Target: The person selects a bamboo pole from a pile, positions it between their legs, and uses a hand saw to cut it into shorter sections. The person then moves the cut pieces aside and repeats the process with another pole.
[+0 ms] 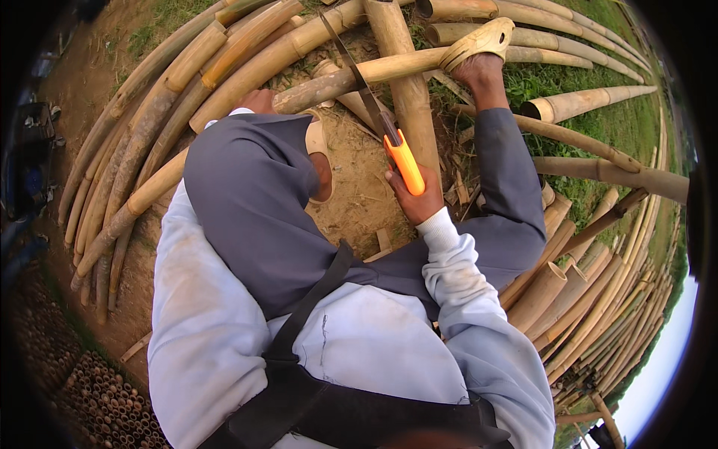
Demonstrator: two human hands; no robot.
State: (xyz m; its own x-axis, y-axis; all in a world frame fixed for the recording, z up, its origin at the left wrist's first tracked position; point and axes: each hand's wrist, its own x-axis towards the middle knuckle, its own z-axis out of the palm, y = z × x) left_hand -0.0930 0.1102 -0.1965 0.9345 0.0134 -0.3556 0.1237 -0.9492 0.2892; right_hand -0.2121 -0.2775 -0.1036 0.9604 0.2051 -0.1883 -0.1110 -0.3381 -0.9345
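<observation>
My right hand (419,196) is wrapped around the orange handle of a handsaw (366,93). Its long dark blade slants up and left across a bamboo pole (393,67), touching it near the pole's left part. At that pole's left end, my left hand (258,100) grips it, with much of the hand hidden behind my raised knee. The pole lies across a thicker bamboo post (407,97). My right foot, in a tan sandal (482,41), presses on the pole farther right.
Long bamboo poles (179,82) curve along the left, and more bamboo (587,105) lies on grass at the right. Cut bamboo lengths (542,295) are piled beside my right leg. Many small cut ends (112,404) are stacked at lower left. My left sandal (316,138) rests on bare soil.
</observation>
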